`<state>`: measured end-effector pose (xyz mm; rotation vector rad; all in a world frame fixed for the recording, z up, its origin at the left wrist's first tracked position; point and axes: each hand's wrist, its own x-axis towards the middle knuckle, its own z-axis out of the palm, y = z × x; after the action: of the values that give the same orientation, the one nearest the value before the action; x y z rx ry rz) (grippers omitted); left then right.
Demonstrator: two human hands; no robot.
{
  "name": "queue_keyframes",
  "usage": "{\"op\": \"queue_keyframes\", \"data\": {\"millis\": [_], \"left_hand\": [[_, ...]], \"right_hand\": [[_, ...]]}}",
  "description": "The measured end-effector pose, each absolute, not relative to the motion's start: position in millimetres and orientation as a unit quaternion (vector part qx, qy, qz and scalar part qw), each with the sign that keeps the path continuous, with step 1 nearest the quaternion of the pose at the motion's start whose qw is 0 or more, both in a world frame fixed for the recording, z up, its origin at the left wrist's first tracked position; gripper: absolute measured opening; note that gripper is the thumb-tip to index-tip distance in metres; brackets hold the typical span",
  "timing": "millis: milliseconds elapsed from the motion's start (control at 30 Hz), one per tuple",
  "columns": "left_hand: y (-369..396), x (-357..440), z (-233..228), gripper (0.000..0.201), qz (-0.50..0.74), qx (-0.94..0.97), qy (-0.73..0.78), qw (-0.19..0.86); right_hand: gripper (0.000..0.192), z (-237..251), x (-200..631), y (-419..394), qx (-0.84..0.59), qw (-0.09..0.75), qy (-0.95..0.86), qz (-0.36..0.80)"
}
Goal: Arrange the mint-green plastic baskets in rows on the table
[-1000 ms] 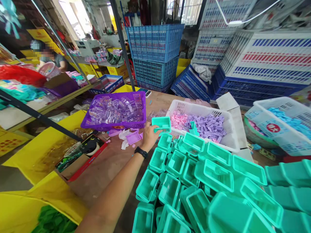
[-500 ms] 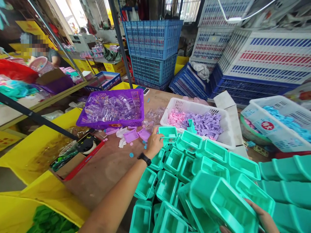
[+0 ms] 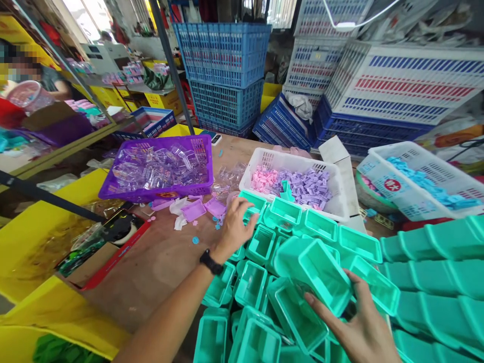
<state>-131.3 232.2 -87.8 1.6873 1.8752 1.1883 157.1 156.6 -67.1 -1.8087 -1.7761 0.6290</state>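
A heap of open teal plastic boxes (image 3: 287, 262) covers the near right of the wooden table (image 3: 162, 267). My left hand (image 3: 235, 227), with a black watch on the wrist, lies with fingers spread on the far left edge of the heap, touching a small teal box (image 3: 254, 200). My right hand (image 3: 359, 330) comes in from the bottom right and grips a larger teal box (image 3: 315, 272), tilted on its side above the heap.
Beyond the heap stand a purple basket (image 3: 200, 146) of clear pieces, a white basket (image 3: 340, 201) of pink and purple parts, and a white basket (image 3: 412, 201) of blue parts. Blue crates (image 3: 227, 75) are stacked behind. A cardboard box (image 3: 109, 252) sits left; a person (image 3: 49, 85) works far left.
My left hand came down and set the small teal box at the heap's edge, fingers now spread. My right hand entered from the bottom right, lifting a larger teal box. The view shifted right.
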Motion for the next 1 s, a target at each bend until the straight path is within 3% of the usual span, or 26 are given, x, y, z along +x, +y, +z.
{"op": "queue_keyframes", "data": {"millis": [33, 100, 167, 333, 400, 533, 733, 867, 1000], "left_hand": [[220, -121, -80, 0.025, 0.419, 0.609, 0.637, 0.217], [195, -105, -67, 0.043, 0.404, 0.592, 0.565, 0.408], [177, -98, -61, 0.054, 0.389, 0.565, 0.547, 0.48], [174, -118, -77, 0.036, 0.436, 0.506, 0.615, 0.42], [186, -128, -87, 0.03, 0.441, 0.507, 0.634, 0.384], [215, -130, -98, 0.023, 0.428, 0.517, 0.647, 0.361], [243, -95, -100, 0.019, 0.399, 0.548, 0.624, 0.39], [242, -81, -106, 0.027, 0.4, 0.527, 0.651, 0.371], [233, -77, -111, 0.031, 0.378, 0.518, 0.682, 0.352]], "right_hand": [[0.074, -66, 151, 156, -0.673, 0.254, -0.655, 0.229], [0.077, -66, 137, 155, -0.667, 0.251, -0.666, 0.221], [0.075, -69, 124, 152, -0.645, 0.259, -0.687, 0.212], [0.078, -79, 105, 138, -0.551, 0.262, -0.728, 0.314], [0.069, -77, 108, 136, -0.536, 0.273, -0.728, 0.329], [0.036, -68, 133, 152, -0.575, 0.303, -0.725, 0.228], [0.04, -78, 176, 183, -0.579, 0.29, -0.749, 0.139], [0.041, -104, 186, 189, -0.548, 0.257, -0.792, 0.082], [0.037, -115, 184, 199, -0.54, 0.17, -0.824, 0.031]]}}
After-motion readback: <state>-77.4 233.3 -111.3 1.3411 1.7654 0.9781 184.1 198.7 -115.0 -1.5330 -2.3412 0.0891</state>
